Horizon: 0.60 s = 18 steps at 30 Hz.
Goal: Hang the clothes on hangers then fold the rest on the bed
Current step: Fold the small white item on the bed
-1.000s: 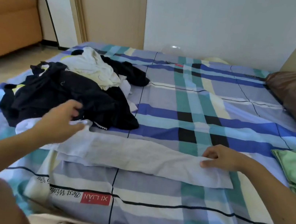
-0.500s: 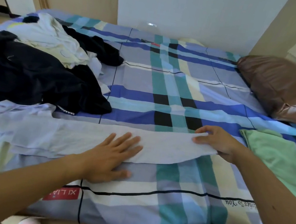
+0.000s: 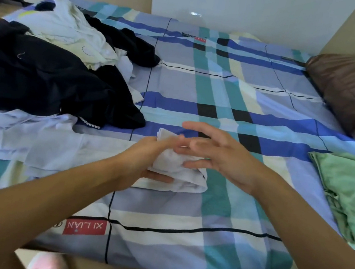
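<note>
Lying across the near half of the plaid bedsheet (image 3: 179,238), a white garment (image 3: 188,179) has its bunched right end gripped in the left hand (image 3: 143,154). The right hand (image 3: 226,157) is just over it, fingers straight and spread. Dark clothes (image 3: 42,77) are heaped at left, and a green garment (image 3: 352,190) lies at right.

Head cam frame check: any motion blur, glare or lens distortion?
Head view: right hand is motion-blurred at the fingers, over the white garment; left hand less so. Head view: brown pillow shows glossy glare at its near end. Head view: wide-angle lens bows the plaid bedsheet lines; light soft, even.
</note>
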Motion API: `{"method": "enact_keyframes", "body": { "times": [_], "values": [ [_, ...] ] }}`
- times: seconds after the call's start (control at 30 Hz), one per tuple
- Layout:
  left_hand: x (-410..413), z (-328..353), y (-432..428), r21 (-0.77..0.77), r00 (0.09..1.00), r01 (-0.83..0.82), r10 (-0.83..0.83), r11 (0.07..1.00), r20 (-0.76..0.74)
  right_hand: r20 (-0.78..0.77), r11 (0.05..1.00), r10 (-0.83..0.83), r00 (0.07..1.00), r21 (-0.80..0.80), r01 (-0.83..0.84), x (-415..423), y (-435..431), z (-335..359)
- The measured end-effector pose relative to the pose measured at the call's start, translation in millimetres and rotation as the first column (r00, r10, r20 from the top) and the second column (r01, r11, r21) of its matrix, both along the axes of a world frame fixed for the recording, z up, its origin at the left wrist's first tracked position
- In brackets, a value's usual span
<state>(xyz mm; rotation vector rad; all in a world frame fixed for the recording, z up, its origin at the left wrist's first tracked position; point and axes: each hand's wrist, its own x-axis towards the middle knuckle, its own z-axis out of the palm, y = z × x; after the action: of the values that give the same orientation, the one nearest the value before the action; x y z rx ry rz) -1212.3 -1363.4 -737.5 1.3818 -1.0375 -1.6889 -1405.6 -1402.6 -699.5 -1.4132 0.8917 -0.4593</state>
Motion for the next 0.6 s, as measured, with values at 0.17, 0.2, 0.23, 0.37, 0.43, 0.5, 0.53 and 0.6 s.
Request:
{"method": "enact_keyframes", "body": {
  "times": [0.17,0.2,0.23,0.37,0.43,0.5,0.53,0.6],
  "values": [
    [19.9,-23.3,-9.7,-0.003,0.916,-0.191,0.179,0.982,0.358,-0.273,0.963,-0.187,0.944,-0.242,0.121,5.4,-25.7,-16.1],
    [23.6,-24.9,-10.0,-0.016,0.896,-0.186,0.176,0.982,0.409,-0.349,0.951,-0.212,0.913,-0.289,0.11,2.7,-30.6,-21.2],
    [27.5,-26.7,-10.0,-0.032,0.878,-0.184,0.178,0.982,0.445,-0.418,0.946,-0.217,0.882,-0.314,0.084,-0.1,-34.4,-26.7],
    [40.3,-30.0,-7.9,-0.095,0.807,-0.19,0.21,0.977,0.553,-0.6,0.937,-0.156,0.784,-0.34,-0.074,-1.5,-36.0,-44.2],
    [46.2,-33.1,-7.9,-0.114,0.762,-0.179,0.211,0.977,0.612,-0.638,0.896,-0.145,0.756,-0.408,-0.173,1.7,-31.7,-49.1],
    [51.2,-34.7,-6.9,-0.106,0.745,-0.187,0.211,0.977,0.633,-0.679,0.844,-0.1,0.727,-0.445,-0.299,7.2,-24.0,-52.3],
    [52.7,-35.9,-6.1,-0.104,0.735,-0.18,0.204,0.978,0.647,-0.708,0.822,-0.075,0.702,-0.443,-0.359,9.7,-19.7,-54.3],
    [54.3,-36.4,-5.5,-0.119,0.678,-0.135,0.179,0.984,0.713,-0.763,0.797,-0.053,0.645,-0.421,-0.433,13.8,-14.5,-59.9]
  ]
}}
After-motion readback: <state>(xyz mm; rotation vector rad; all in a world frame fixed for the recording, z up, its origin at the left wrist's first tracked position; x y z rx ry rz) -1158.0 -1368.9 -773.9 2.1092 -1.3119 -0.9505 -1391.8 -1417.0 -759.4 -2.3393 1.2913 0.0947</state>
